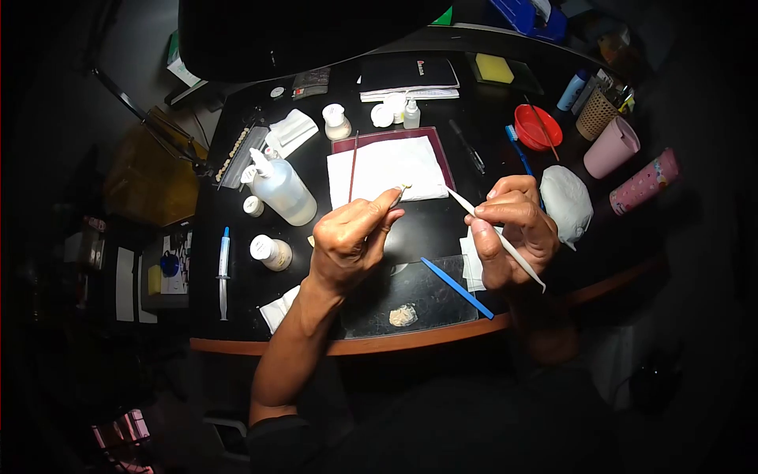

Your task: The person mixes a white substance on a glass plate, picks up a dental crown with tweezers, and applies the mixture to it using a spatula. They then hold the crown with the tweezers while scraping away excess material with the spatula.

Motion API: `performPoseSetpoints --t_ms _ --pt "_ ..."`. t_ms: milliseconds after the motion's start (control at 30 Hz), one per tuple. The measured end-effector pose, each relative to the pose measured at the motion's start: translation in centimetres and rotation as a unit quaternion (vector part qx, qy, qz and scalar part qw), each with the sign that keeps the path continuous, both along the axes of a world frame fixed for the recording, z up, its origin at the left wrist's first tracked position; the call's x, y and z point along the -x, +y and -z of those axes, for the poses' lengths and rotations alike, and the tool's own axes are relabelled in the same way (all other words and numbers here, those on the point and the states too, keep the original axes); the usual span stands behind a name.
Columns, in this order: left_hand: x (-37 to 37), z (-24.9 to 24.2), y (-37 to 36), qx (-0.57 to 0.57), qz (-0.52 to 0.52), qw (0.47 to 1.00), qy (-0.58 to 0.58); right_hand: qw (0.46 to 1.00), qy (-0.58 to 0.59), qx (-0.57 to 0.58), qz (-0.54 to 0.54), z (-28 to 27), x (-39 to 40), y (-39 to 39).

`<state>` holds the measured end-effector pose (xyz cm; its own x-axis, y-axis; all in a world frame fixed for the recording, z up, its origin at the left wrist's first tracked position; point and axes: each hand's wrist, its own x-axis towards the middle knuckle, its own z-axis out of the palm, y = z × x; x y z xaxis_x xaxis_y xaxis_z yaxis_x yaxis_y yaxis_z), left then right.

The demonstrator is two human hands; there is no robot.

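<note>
My left hand (351, 237) is closed in a pinch around a small grey-ended thing. At its tip sits a tiny pale yellowish piece (405, 188), too small to name surely. In my right hand (517, 229) is a slim white double-ended modelling instrument (517, 257), held like a pen. Its upper tip points at the pale piece, apart from it; the lower end is curved. Behind both hands lies a folded white paper towel (395, 166) on a maroon mat (442, 150), with a thin brush (354, 170) across its left side.
Below the hands, a dark glass slab (371, 308) carries a mound of cream paste (403, 316) and a blue spatula (458, 288). A spray bottle (288, 193), several jars and a syringe (224, 268) stand or lie left. To the right are a red bowl (525, 134) and a pink cup (612, 148).
</note>
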<state>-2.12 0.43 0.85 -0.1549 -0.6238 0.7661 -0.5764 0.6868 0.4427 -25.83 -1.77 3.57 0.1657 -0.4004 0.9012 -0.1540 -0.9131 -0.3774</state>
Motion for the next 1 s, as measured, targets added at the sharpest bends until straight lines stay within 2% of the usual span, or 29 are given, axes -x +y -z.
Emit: performPoseSetpoints --t_ms 167,300,400,500,533,600,700,1000 --pt "-0.1 -0.4 -0.2 0.059 0.010 0.998 -0.002 0.999 -0.021 -0.023 0.018 0.1 0.6 0.2" --pt "-0.5 -1.3 0.5 -0.012 -0.008 1.000 0.015 0.999 -0.013 -0.037 0.023 0.3 1.4 1.7" --pt "-0.9 -0.9 0.0 -0.022 -0.034 0.999 0.028 0.990 -0.032 -0.133 -0.017 1.8 1.2 6.1" --pt "-0.9 -0.1 -0.7 -0.007 -0.061 0.996 0.058 0.981 0.049 -0.185 -0.026 4.0 0.6 9.9" --pt "-0.9 -0.3 -0.4 -0.038 -0.070 0.995 0.065 0.979 0.070 -0.192 -0.027 4.8 0.2 10.7" --pt "-0.9 0.4 -0.9 -0.019 -0.066 0.995 0.078 0.977 0.101 -0.182 -0.040 5.8 -0.4 11.4" --pt "-1.1 0.8 -0.9 0.006 -0.060 0.998 0.034 0.974 0.137 -0.176 -0.025 6.5 -0.9 11.8" --pt "-0.6 1.2 -0.3 -0.039 -0.070 0.996 0.025 0.972 0.187 -0.141 -0.020 7.1 -1.8 11.7"
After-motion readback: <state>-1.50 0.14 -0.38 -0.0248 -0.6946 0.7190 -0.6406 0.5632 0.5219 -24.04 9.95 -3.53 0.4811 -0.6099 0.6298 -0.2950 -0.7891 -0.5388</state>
